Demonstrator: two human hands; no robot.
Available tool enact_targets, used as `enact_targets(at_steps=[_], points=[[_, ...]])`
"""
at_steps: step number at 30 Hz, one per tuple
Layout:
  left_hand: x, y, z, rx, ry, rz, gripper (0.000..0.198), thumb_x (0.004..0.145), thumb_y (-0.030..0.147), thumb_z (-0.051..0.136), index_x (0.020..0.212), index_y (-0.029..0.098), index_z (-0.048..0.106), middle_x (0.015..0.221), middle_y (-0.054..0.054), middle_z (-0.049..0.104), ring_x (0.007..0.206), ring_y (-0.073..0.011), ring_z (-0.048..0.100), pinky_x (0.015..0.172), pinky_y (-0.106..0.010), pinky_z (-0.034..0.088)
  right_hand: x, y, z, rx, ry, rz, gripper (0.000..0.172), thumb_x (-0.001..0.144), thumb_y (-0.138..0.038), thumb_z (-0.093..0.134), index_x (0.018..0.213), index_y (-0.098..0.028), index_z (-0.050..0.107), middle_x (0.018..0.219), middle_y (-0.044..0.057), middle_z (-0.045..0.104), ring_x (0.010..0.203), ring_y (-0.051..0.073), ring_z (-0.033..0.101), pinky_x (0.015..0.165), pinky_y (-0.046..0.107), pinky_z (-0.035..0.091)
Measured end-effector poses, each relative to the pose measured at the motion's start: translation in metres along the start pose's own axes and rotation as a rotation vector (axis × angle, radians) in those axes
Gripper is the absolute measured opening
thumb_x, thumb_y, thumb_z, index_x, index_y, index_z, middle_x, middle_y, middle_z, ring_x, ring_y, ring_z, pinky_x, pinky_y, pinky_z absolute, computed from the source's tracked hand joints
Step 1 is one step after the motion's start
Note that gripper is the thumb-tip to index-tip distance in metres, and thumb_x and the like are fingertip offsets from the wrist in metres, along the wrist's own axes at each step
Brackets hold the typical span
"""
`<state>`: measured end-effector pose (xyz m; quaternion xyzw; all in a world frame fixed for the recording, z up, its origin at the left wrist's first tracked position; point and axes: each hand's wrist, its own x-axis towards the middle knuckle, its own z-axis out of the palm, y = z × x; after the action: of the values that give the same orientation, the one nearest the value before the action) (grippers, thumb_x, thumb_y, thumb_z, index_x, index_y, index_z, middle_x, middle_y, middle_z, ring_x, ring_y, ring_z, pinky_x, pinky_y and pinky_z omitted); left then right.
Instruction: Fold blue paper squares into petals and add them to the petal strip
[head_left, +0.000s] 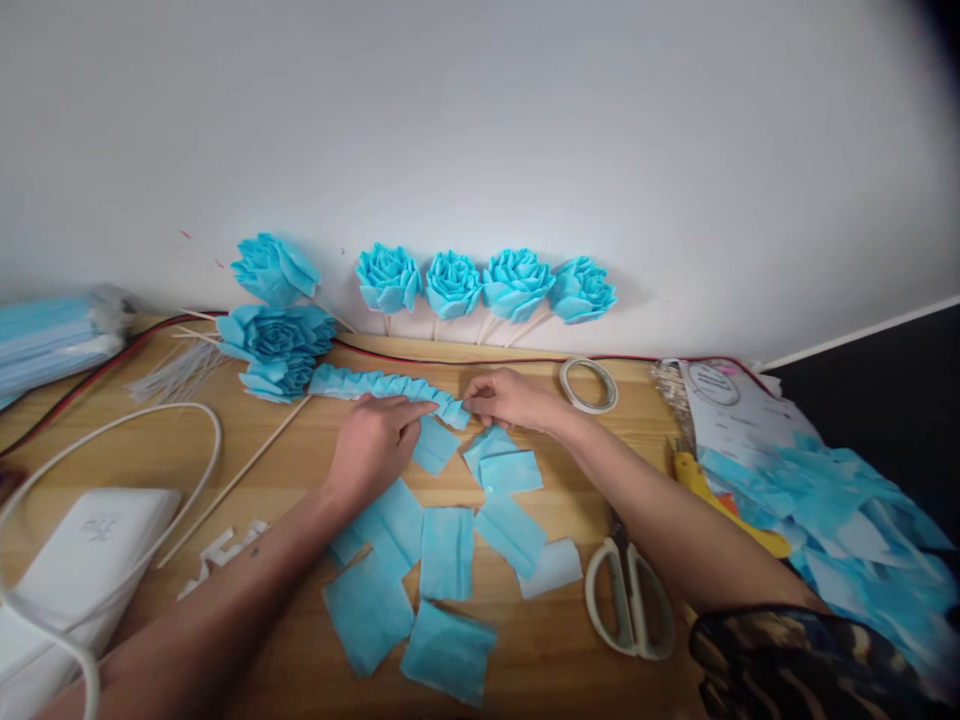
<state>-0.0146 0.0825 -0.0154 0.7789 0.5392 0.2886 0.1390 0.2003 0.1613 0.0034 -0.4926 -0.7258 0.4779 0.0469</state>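
Observation:
A row of folded blue fabric petals (367,382) runs along the table toward the right, overlapping one another. My left hand (371,445) presses its stretched index finger on the row's right end, the other fingers curled in. At that same end, my right hand (499,397) pinches the last petal (454,412) between thumb and fingertips. Just below the hands lie several loose blue fabric squares (448,552), some overlapping. Scissors with white handles (630,600) rest beneath my right forearm, their blades partly hidden.
Several finished blue fabric roses (454,285) on sticks lean against the wall; others (277,340) lie at left. A tape roll (589,386) sits right of my hand. A white power bank (82,570) with cable is at left. A yellow tool (727,510) and blue scraps (862,560) lie at right.

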Motion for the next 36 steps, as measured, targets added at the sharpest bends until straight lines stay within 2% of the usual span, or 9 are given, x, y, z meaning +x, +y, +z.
enact_targets(at_steps=[2, 5, 9, 13, 21, 26, 30, 32, 36], points=[[0.000, -0.001, 0.000, -0.051, 0.034, -0.022, 0.036, 0.085, 0.009, 0.045, 0.103, 0.021, 0.074, 0.085, -0.003, 0.075, 0.077, -0.0167, 0.066, 0.072, -0.030, 0.040, -0.001, -0.001, 0.000, -0.007, 0.006, -0.014, 0.013, 0.079, -0.029, 0.057, 0.078, -0.017, 0.063, 0.054, -0.005, 0.059, 0.040, 0.006, 0.048, 0.042, 0.018, 0.036], [0.000, 0.001, -0.002, -0.008, 0.047, 0.000, 0.036, 0.085, 0.009, 0.045, 0.102, 0.020, 0.074, 0.081, -0.004, 0.074, 0.076, -0.0174, 0.066, 0.072, -0.031, 0.040, -0.001, -0.002, 0.000, -0.009, 0.010, -0.022, 0.013, 0.079, -0.029, 0.057, 0.077, -0.017, 0.063, 0.054, -0.005, 0.059, 0.039, 0.006, 0.047, 0.042, 0.018, 0.036], [0.001, 0.007, -0.003, 0.159, -0.073, 0.105, 0.036, 0.087, 0.009, 0.044, 0.105, 0.020, 0.074, 0.074, -0.005, 0.071, 0.074, -0.0194, 0.065, 0.070, -0.033, 0.038, -0.001, -0.001, 0.001, -0.017, 0.001, -0.023, 0.013, 0.079, -0.029, 0.057, 0.078, -0.017, 0.063, 0.054, -0.005, 0.060, 0.039, 0.006, 0.047, 0.043, 0.018, 0.036], [0.003, 0.012, -0.002, 0.305, -0.185, 0.144, 0.036, 0.089, 0.011, 0.045, 0.111, 0.023, 0.071, 0.071, -0.004, 0.068, 0.071, -0.0210, 0.063, 0.068, -0.034, 0.037, 0.000, 0.002, 0.002, -0.032, 0.004, -0.051, 0.013, 0.080, -0.029, 0.057, 0.078, -0.017, 0.063, 0.054, -0.005, 0.060, 0.040, 0.006, 0.048, 0.044, 0.018, 0.035], [0.003, 0.017, -0.003, 0.417, -0.286, 0.149, 0.035, 0.088, 0.011, 0.048, 0.113, 0.022, 0.069, 0.077, -0.007, 0.069, 0.076, -0.0237, 0.065, 0.071, -0.036, 0.039, -0.003, 0.001, 0.000, -0.007, -0.014, -0.039, 0.013, 0.081, -0.028, 0.059, 0.081, -0.017, 0.065, 0.057, -0.004, 0.061, 0.042, 0.006, 0.049, 0.043, 0.016, 0.037], [0.003, 0.017, 0.000, 0.427, -0.270, 0.164, 0.035, 0.087, 0.012, 0.048, 0.115, 0.021, 0.068, 0.078, -0.008, 0.070, 0.075, -0.0246, 0.065, 0.073, -0.038, 0.041, -0.010, -0.001, -0.013, 0.126, -0.135, 0.011, 0.027, 0.082, -0.030, 0.061, 0.105, -0.015, 0.065, 0.067, -0.001, 0.063, 0.049, 0.006, 0.053, 0.046, 0.016, 0.043], [0.002, 0.017, 0.002, 0.424, -0.269, 0.169, 0.033, 0.088, 0.014, 0.049, 0.115, 0.022, 0.068, 0.078, -0.008, 0.070, 0.074, -0.0248, 0.065, 0.073, -0.038, 0.041, -0.014, 0.002, -0.020, 0.182, -0.161, -0.006, 0.037, 0.083, -0.032, 0.060, 0.116, -0.016, 0.060, 0.073, 0.000, 0.063, 0.053, 0.008, 0.055, 0.050, 0.018, 0.045], [0.002, 0.017, 0.001, 0.416, -0.256, 0.170, 0.033, 0.088, 0.013, 0.049, 0.114, 0.021, 0.068, 0.078, -0.008, 0.070, 0.074, -0.0242, 0.065, 0.073, -0.037, 0.041, -0.016, 0.002, -0.020, 0.139, -0.120, -0.034, 0.036, 0.084, -0.032, 0.059, 0.116, -0.016, 0.059, 0.069, -0.002, 0.061, 0.053, 0.008, 0.054, 0.050, 0.019, 0.043], [0.003, 0.016, 0.000, 0.366, -0.179, 0.154, 0.036, 0.088, 0.010, 0.047, 0.114, 0.022, 0.068, 0.076, -0.005, 0.069, 0.072, -0.0211, 0.064, 0.071, -0.035, 0.039, -0.022, -0.004, -0.015, -0.006, 0.107, -0.199, 0.019, 0.083, -0.026, 0.056, 0.099, -0.017, 0.061, 0.073, -0.002, 0.060, 0.063, 0.010, 0.054, 0.058, 0.021, 0.041]])
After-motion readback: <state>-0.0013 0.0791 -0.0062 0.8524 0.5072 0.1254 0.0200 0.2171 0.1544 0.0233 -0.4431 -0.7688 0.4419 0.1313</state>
